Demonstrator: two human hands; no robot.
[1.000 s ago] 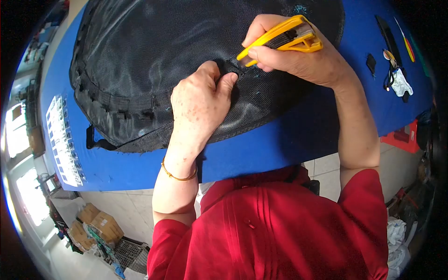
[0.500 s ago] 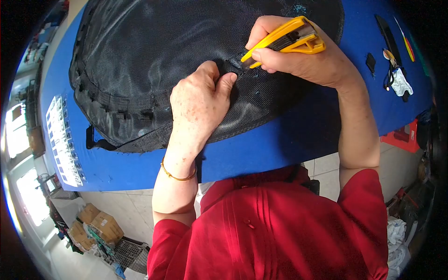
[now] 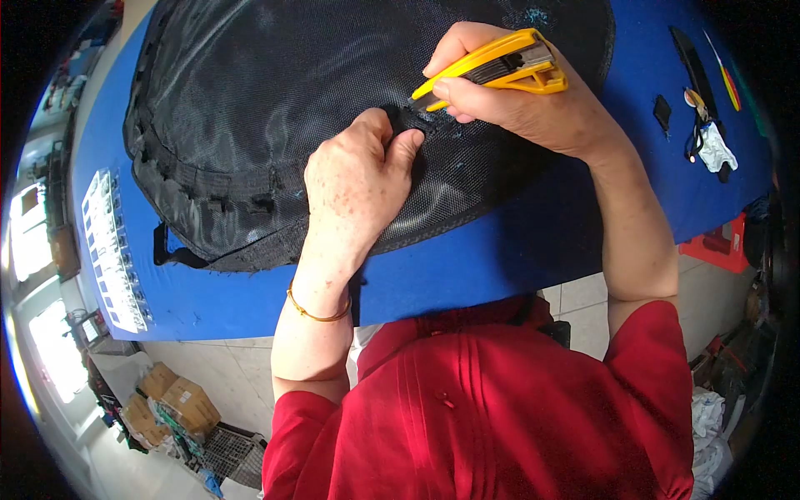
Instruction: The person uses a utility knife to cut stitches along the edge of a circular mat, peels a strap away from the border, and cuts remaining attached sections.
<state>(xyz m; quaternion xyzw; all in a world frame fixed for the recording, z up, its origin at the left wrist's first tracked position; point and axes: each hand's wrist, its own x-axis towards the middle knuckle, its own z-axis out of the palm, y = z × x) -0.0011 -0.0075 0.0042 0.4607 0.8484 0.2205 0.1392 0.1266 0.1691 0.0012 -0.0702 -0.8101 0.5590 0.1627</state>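
A large black mesh fabric piece (image 3: 275,92) lies over the blue table (image 3: 417,287). My left hand (image 3: 358,175) is closed on a fold of it near the middle, thumb and fingers pinching the cloth. In my right hand (image 3: 508,92) is a yellow utility knife (image 3: 500,65), its tip pointing down and left at the fabric just above and right of my left thumb. Whether the blade touches the cloth is hard to tell. Bits of blue thread (image 3: 536,16) lie on the fabric at the top and beside the knife tip.
Small tools, a black strip (image 3: 692,67) and a white crumpled wrapper (image 3: 717,150) lie at the table's right. Clear plastic pieces (image 3: 112,250) line the left edge. Cardboard boxes (image 3: 190,406) stand on the floor at lower left, a red stool (image 3: 723,243) at right.
My right hand and the knife moved slightly right, then back left and a little up along the fabric. My left hand has stayed in place.
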